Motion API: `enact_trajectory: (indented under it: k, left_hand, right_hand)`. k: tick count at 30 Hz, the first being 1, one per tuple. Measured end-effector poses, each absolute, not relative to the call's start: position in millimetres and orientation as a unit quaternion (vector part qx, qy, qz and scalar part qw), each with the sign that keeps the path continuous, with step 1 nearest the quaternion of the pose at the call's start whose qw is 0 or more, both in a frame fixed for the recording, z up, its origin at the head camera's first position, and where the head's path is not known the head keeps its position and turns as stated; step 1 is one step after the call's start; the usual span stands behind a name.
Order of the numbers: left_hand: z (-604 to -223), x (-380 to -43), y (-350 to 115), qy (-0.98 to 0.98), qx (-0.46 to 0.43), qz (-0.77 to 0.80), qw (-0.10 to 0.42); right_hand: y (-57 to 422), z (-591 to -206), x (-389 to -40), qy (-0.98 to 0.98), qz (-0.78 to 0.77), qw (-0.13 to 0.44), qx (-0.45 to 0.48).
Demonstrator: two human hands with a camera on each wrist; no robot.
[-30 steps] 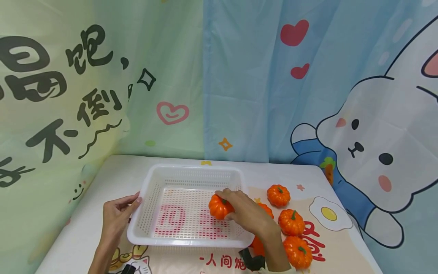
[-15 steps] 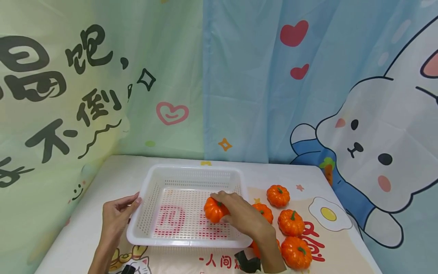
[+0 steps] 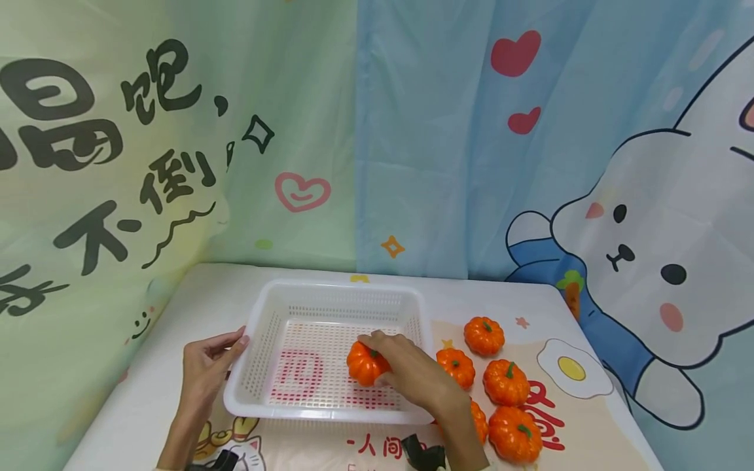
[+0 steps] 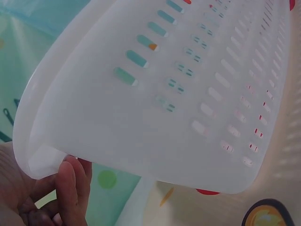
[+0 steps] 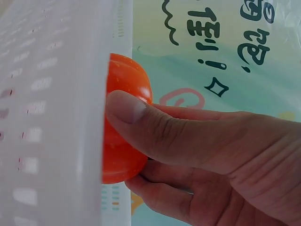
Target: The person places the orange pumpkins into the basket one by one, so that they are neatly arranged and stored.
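Note:
A white plastic basket (image 3: 330, 415) with slotted sides sits on the table. My left hand (image 3: 207, 366) pinches its left rim; the left wrist view has thumb and fingers (image 4: 67, 186) curled about the rim's corner. Inside the basket's outline, right of its middle, my right hand (image 3: 415, 374) grips a small orange toy pumpkin (image 3: 360, 366) from above. Thumb and fingers hold the pumpkin (image 5: 127, 162) on opposite sides in the right wrist view, where the basket wall (image 5: 89, 117) hides part of it.
Several more orange pumpkins lie right of the basket, among them a far one (image 3: 484, 337), a middle one (image 3: 506, 383) and a near one (image 3: 515, 435). My right forearm partly covers another pumpkin (image 3: 479, 420). A printed curtain (image 3: 412, 131) hangs behind the table.
My right hand has moved a little left and lower with the pumpkin, further over the basket floor. The left hand keeps its hold on the rim. The head view has shifted slightly.

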State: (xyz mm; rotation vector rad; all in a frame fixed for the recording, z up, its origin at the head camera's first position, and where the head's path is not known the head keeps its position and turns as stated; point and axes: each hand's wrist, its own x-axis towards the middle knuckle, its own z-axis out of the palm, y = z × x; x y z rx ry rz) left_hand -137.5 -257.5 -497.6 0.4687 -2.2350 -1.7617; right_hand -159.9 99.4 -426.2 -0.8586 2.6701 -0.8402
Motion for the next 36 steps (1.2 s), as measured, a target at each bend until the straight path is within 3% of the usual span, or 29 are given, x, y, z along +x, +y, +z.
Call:
enact_trajectory:
  k: [36]
  left_hand:
    - [-499.9, -137.5, -258.5, -0.763, 0.15, -0.614, 0.134]
  right_hand:
    - [58.5, -439.5, -163.7, 0.905, -0.236, 0.102, -0.34]
